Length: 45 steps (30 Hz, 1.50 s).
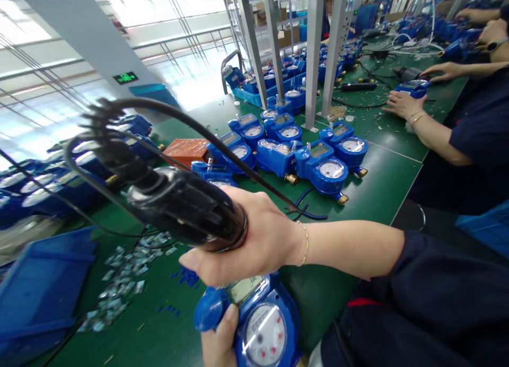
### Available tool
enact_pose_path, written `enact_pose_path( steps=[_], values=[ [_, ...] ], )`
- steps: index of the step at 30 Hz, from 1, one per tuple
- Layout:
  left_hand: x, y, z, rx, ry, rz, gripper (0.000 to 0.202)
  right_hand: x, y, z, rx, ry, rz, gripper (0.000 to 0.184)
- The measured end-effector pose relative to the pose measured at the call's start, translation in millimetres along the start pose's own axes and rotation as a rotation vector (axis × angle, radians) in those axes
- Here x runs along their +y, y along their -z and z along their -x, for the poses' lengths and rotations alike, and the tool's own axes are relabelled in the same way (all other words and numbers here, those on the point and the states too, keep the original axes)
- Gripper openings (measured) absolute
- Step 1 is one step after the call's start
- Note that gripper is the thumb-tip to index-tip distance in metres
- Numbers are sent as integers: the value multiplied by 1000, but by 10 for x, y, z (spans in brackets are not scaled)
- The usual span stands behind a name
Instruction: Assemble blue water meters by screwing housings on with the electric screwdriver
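My right hand [258,239], coming in from the right side, is wrapped round a black electric screwdriver [186,205]. Its cable end tilts up to the left, and its tip is hidden behind the hand. Below it, at the bottom of the view, my left hand [220,338] grips a blue water meter [292,314] by its left side, thumb on the front. The meter shows a small display, a round white dial with red pointers and a round blue cap [210,308] at the left.
Several blue water meters [332,171] stand beyond my hands. Small clear-looking pieces [119,287] and tiny blue parts [186,277] lie scattered left, beside a blue bin [40,298]. An orange box [186,152] and metal posts [314,59] stand farther back. Co-workers' hands [405,104] handle meters at right.
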<state>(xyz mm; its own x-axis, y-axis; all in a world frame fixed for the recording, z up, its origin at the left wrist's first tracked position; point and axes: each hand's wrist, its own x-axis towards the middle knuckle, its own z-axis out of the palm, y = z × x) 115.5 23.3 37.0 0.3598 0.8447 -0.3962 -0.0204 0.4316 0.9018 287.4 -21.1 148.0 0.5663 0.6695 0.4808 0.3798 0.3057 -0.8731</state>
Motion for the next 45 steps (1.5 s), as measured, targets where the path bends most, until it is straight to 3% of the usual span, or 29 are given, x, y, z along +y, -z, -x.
enact_pose_path(
  steps=[9, 20, 23, 28, 32, 36, 38, 40, 41, 43, 45],
  values=[
    [-34, 25, -23, 18, -9, 1, 62, -58, -18, -30, 13, -62, -19, 31],
    [-52, 108, -46, -35, 35, 16, 58, -137, 64, -59, -84, 202, -399, 39],
    [-100, 154, -89, -50, 10, -27, 67, -245, 128, -77, -58, 223, -495, 29],
    [-134, 241, -104, -69, 10, -17, 88, -407, 226, -72, 65, 274, -405, 19],
    [-67, 393, -132, -86, -184, -98, 82, -390, 324, -12, 103, 255, -401, 26],
    [329, 480, -162, -5, -554, -534, 63, -213, 469, 139, 210, 106, -351, 19],
    [677, 342, -137, -86, -816, -885, 52, -124, 539, 220, 235, 28, -375, 27],
    [1021, 29, -92, -284, -959, -1226, 40, -75, 597, 285, 263, -7, -411, 31],
    [1155, -179, -70, -413, -987, -1395, 37, -72, 620, 312, 283, -10, -424, 30],
    [1291, -624, -38, -698, -918, -1765, 27, -108, 660, 365, 319, -12, -457, 30],
    [1246, -1001, -27, -763, -826, -1900, 9, -190, 704, 433, 355, -4, -488, 31]
  ],
)
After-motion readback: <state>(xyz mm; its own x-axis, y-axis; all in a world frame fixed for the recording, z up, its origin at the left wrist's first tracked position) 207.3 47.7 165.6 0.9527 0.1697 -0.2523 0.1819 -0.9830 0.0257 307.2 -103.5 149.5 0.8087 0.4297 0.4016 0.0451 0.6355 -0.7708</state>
